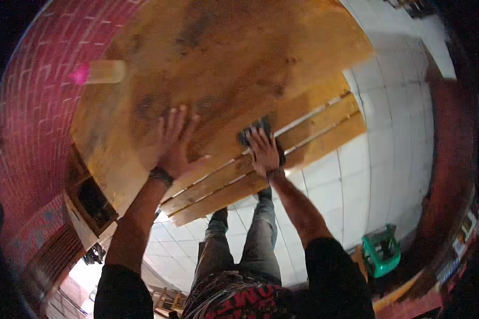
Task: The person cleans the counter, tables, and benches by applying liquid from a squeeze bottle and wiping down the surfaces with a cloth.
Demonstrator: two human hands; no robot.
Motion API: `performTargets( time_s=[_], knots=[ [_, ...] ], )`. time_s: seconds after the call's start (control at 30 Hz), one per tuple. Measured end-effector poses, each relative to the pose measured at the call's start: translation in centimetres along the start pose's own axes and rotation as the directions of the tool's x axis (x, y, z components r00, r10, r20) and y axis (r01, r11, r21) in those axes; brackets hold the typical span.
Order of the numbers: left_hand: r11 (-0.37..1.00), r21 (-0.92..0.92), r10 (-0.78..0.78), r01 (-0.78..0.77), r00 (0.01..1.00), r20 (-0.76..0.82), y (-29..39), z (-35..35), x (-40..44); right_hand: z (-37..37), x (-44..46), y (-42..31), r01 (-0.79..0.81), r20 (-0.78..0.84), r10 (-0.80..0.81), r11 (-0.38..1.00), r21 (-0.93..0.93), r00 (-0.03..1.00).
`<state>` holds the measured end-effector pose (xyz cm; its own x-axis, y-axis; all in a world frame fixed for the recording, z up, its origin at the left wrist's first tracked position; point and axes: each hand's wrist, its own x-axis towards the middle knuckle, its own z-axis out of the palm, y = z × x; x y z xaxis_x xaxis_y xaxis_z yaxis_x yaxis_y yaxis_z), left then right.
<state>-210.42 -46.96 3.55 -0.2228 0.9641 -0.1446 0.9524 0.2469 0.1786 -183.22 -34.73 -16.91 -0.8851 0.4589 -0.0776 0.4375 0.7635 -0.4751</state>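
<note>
Beneath both arms lies a wooden table [223, 69] with a slatted front part and dark smudges on its top. My left hand [176, 141] is spread with its fingers apart over the wood, holding nothing; whether it touches the surface is unclear. My right hand [263, 149] presses on a dark cloth [245, 136] near the slats, the cloth showing around its fingers. A bottle [106, 72] with a pink top lies near the table's left edge.
A pink brick-patterned wall [42, 90] runs along the left. White floor tiles [324, 183] lie in front and to the right. A green plastic stool [381, 251] stands at the lower right. A dark wooden frame [92, 199] is at the lower left.
</note>
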Motion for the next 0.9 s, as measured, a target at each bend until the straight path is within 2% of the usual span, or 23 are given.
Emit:
performTargets(
  time_s=[0.03,0.07,0.13,0.23,0.27,0.3,0.33,0.37,0.4,0.43,0.47,0.5,0.53,0.57,0.6,0.67,0.7,0.73,0.77,0.8,0.83,0.87,0.9],
  knots=[
    [1.0,-0.014,0.012,-0.013,0.999,-0.03,-0.1,0.3,0.1,1.1,-1.8,-1.6,0.039,0.046,-0.041,0.998,0.046,0.998],
    [1.0,-0.008,-0.004,0.004,1.0,0.011,0.1,0.0,0.3,2.2,-3.9,-2.9,0.074,0.094,-0.082,0.993,0.088,0.992],
    [0.999,0.014,-0.045,0.045,0.999,0.023,0.3,-0.2,0.5,5.1,-8.1,-4.2,0.133,0.231,-0.133,0.991,0.013,0.964],
    [0.998,0.059,-0.021,0.021,1.0,0.013,0.6,-0.3,0.6,4.0,-12.9,-4.9,0.084,0.264,-0.155,0.962,0.261,0.952],
    [0.997,0.079,-0.025,0.019,0.998,0.064,0.7,-0.4,0.6,2.7,-14.2,-5.0,0.048,0.29,-0.142,0.95,0.309,0.947],
    [0.995,0.098,-0.026,0.015,0.993,0.113,0.9,-0.7,0.7,1.5,-15.6,-5.1,-0.062,0.266,-0.065,0.894,0.444,0.962],
    [0.994,0.104,-0.027,0.018,0.996,0.085,1.4,-1.5,1.0,0.1,-16.7,-5.1,-0.16,0.252,0.014,0.805,0.571,0.968],
    [0.995,0.098,-0.044,0.03,0.989,0.145,1.9,-2.1,1.1,-1.5,-17.9,-4.7,-0.419,0.513,0.121,0.745,0.52,0.85],
    [0.995,0.093,-0.056,0.037,0.978,0.203,2.3,-2.9,1.1,-3.0,-19.0,-4.2,-0.634,0.726,0.216,0.68,0.368,0.653],
    [0.994,0.102,-0.047,0.03,0.985,0.168,1.9,-2.2,0.7,0.0,-22.5,-1.8,-0.543,0.567,0.22,0.676,0.498,0.794],
    [0.994,-0.097,-0.039,0.044,0.998,0.052,1.1,-0.1,0.1,3.3,-26.2,0.6,-0.418,0.383,0.215,0.689,0.592,0.898],
    [0.956,-0.292,-0.047,0.025,0.997,-0.066,0.2,0.5,0.3,1.9,-28.0,1.6,-0.506,0.431,0.28,0.602,0.617,0.858],
    [0.959,-0.282,-0.036,0.007,0.994,-0.1,-0.1,-0.3,0.6,0.4,-29.6,2.4,-0.585,0.475,0.343,0.503,0.636,0.811],
    [0.877,-0.43,-0.331,0.216,0.919,-0.215,-0.4,-1.0,0.7,-1.3,-31.2,3.2,-0.651,0.515,0.403,0.396,0.648,0.757],
    [0.715,-0.595,-0.605,0.367,0.752,-0.262,-0.9,-1.7,1.0,-3.9,-31.6,2.3,-0.709,0.576,0.452,0.214,0.672,0.682],
    [0.48,-0.737,-0.858,0.475,0.428,-0.283,-4.3,-4.5,2.9,-9.6,-32.2,-0.4,-0.752,0.716,0.502,-0.18,0.635,0.485],
    [0.447,-0.776,-0.877,0.445,0.387,-0.284,-6.3,-6.4,4.0,-11.4,-32.4,-2.0,-0.749,0.711,0.543,-0.206,0.629,0.447],
    [0.412,-0.813,-0.896,0.412,0.345,-0.28,-8.4,-8.2,5.1,-10.7,-33.7,-1.9,-0.717,0.685,0.56,-0.216,0.663,0.465],
    [0.412,-0.819,-0.894,0.398,0.348,-0.281,-10.8,-8.4,6.2,-9.5,-35.5,-1.3,-0.682,0.659,0.577,-0.225,0.696,0.482],
    [0.499,-0.763,-0.851,0.411,0.401,-0.34,-13.3,-7.7,7.5,-8.5,-36.4,-1.5,-0.702,0.64,0.641,-0.214,0.679,0.424],
    [0.581,-0.699,-0.799,0.417,0.453,-0.395,-15.6,-6.9,8.5,-5.8,-38.7,-0.7,-0.674,0.488,0.635,0.071,0.735,0.6],
    [0.584,-0.704,-0.796,0.404,0.456,-0.398,-17.6,-6.1,9.3,-7.8,-37.1,-3.0,-0.627,0.537,0.646,-0.114,0.77,0.543],
    [0.519,-0.814,-0.775,0.259,0.545,-0.321,-19.3,-5.5,10.3,-9.5,-35.7,-5.1,-0.551,0.584,0.653,-0.292,0.782,0.482]
  ],
)
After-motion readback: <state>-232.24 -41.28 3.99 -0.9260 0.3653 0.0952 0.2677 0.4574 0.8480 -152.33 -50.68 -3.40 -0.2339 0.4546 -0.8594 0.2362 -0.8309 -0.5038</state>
